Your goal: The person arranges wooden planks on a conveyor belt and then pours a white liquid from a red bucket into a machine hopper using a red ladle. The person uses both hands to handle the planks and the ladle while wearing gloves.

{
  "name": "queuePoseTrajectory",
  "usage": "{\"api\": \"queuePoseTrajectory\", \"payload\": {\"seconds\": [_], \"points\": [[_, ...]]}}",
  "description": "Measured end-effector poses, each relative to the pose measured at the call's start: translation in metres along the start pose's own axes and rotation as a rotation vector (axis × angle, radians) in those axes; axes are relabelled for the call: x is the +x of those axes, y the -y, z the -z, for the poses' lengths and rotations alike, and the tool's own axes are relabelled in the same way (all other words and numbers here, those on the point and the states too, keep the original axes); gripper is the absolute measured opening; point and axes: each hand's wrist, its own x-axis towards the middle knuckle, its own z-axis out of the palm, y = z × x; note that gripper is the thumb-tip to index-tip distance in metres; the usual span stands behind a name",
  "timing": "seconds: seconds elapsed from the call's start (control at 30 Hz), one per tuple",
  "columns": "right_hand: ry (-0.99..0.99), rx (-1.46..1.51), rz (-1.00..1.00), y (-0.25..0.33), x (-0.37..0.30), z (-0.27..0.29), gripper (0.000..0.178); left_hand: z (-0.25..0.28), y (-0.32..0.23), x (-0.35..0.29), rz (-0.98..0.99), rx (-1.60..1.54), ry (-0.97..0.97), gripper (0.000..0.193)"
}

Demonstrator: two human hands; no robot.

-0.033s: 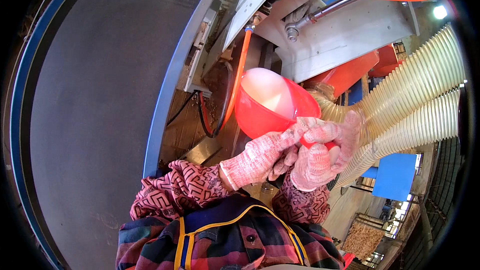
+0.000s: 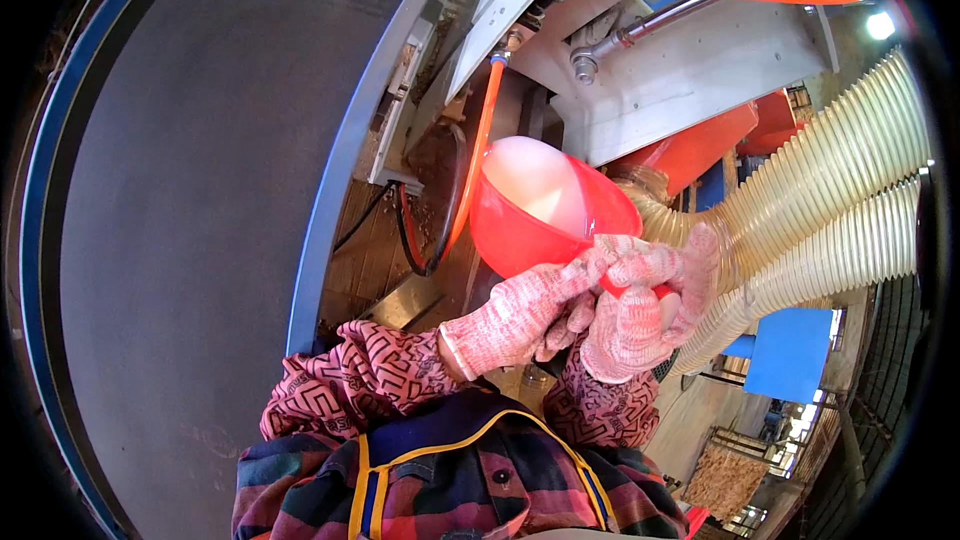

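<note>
A red plastic dipper (image 2: 505, 240) with a wide round bowl is tilted in front of me. Smooth white liquid (image 2: 540, 180) lies in the bowl. My right hand (image 2: 640, 315), in a pink-and-white knitted glove, is closed around its red handle, which shows between the fingers. In a matching glove, my left hand (image 2: 525, 315) grips the dipper where the bowl meets the handle, its fingertips against those of the right hand. The gloves hide most of the handle.
At my left runs a broad dark conveyor belt (image 2: 200, 220) with a blue side rail (image 2: 335, 180). A grey machine frame (image 2: 690, 90) with an orange air hose (image 2: 485, 140) stands ahead. Ribbed clear ducts (image 2: 820, 160) and a blue box (image 2: 790, 355) are at the right.
</note>
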Motion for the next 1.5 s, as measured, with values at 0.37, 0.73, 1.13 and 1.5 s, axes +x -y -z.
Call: {"api": "queuePoseTrajectory", "payload": {"seconds": [0.37,0.73,1.13,1.5], "points": [[-0.101,0.012,0.117,0.006,0.015,-0.023,0.056,0.008,0.004,0.005,0.038,-0.078,0.019,0.040],[-0.238,-0.110,0.150,-0.001,0.027,-0.030,0.037,0.012,0.009,0.011,-0.080,-0.041,0.039,0.038],[-0.026,0.311,0.060,-0.022,0.058,-0.011,0.045,0.009,0.002,-0.001,-0.174,0.210,0.088,0.045],[0.026,0.418,-0.012,-0.023,0.087,-0.017,0.049,0.012,0.004,-0.002,-0.170,0.140,0.311,0.045]]}}
